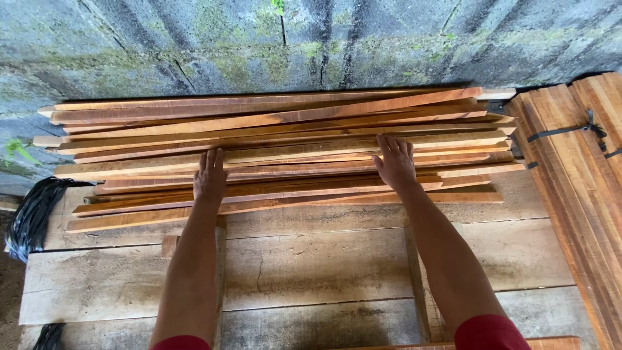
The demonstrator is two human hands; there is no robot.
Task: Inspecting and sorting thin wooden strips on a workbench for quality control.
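A loose pile of long thin reddish-brown wooden slats (291, 139) lies crosswise on a platform of rough grey planks (311, 266). My left hand (210, 176) rests flat, palm down, on the slats at the pile's left-centre, fingers together and pointing away. My right hand (395, 163) lies flat on the slats at right-centre, fingers slightly spread. Neither hand grips a slat. Both forearms reach out from red sleeves at the bottom edge.
A mossy grey block wall (259, 45) stands just behind the pile. At the right lies a bundle of planed boards (583, 194) tied with black strapping (564, 131). A coil of black strapping (32, 217) hangs off the platform's left end.
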